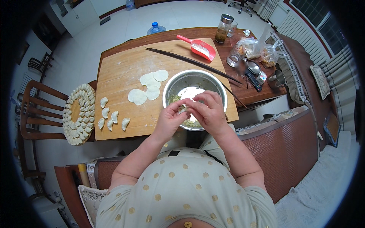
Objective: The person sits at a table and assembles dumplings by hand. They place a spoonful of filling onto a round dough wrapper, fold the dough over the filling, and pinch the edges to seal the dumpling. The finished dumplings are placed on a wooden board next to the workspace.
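Between my left hand (171, 116) and my right hand (209, 111) is a dumpling (182, 108), its dough pinched by the fingers of both and some filling showing. Both hands are over a steel bowl (223, 94) with green filling (174, 98) along its inner wall. Left of the bowl, round dough wrappers (137, 97) lie partly overlapping on a wooden board (119, 74). Several folded dumplings (114, 116) rest near the board's left front corner. A round tray of dumplings (82, 125) sits on the chair at the left.
A red scoop of flour (203, 50) and a long dark stick (188, 60) lie behind the bowl. On the table's right are a lidded glass jar (223, 28), a glass mug (234, 57), plastic bags of food (269, 55), a remote control (253, 80) and a metal cup (276, 79).
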Demonstrator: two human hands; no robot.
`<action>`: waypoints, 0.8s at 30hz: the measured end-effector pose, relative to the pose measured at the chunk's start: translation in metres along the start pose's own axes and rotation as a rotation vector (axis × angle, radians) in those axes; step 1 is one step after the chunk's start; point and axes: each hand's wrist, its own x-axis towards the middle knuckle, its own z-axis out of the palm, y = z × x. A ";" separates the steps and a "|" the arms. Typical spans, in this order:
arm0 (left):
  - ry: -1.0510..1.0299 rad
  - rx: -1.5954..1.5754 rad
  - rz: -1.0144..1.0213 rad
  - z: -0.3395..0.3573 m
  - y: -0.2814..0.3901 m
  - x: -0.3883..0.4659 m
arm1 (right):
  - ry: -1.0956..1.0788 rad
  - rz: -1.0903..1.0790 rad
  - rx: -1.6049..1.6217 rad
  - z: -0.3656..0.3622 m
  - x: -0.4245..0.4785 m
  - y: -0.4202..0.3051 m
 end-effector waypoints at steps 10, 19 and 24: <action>0.057 -0.407 -0.138 0.000 0.013 -0.005 | 0.139 0.152 0.112 -0.007 -0.019 -0.006; 0.036 -0.426 -0.162 -0.002 0.011 -0.009 | 0.040 0.069 0.032 -0.012 -0.012 -0.010; 0.079 -0.452 -0.148 -0.001 0.016 -0.010 | 0.126 0.344 0.258 -0.002 -0.021 0.005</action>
